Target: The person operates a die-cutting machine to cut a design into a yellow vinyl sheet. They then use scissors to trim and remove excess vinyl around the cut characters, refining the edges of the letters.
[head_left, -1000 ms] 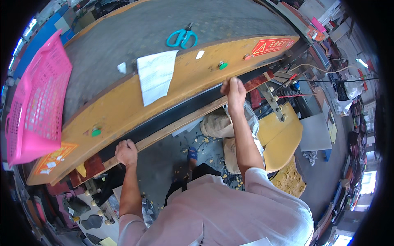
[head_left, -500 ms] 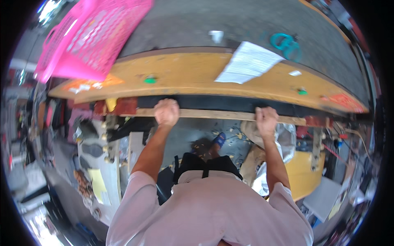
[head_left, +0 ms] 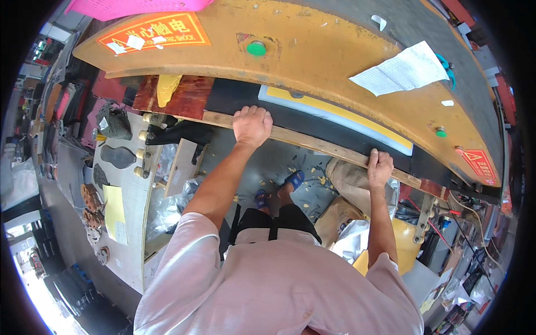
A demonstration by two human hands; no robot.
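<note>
My left hand [head_left: 253, 125] is closed over a long wooden strip [head_left: 318, 146], knuckles up. Farther right, my right hand [head_left: 380, 167] grips the same strip, its thumb along the top. This strip forms the near edge of a flat black board [head_left: 230, 96], whose left end is dark red with a yellow piece [head_left: 167, 89] lying on it. Over the board, partly under the machine's broad orange-yellow beam [head_left: 212, 56], shows a long yellow strip with a white edge [head_left: 335, 119]. Both hands' fingertips are hidden.
Green buttons [head_left: 256, 48] and a written paper sheet [head_left: 399, 70] are on the beam. A pink basket [head_left: 139, 5] stands above left. At left, a pale table [head_left: 128, 257] carries dark soles [head_left: 118, 157]. Brown sacks [head_left: 338, 215] stand below right.
My view has shifted and tilted, bringing the beam closer. The white-edged yellow strip now shows beneath the beam. Both hands keep hold of the wooden strip.
</note>
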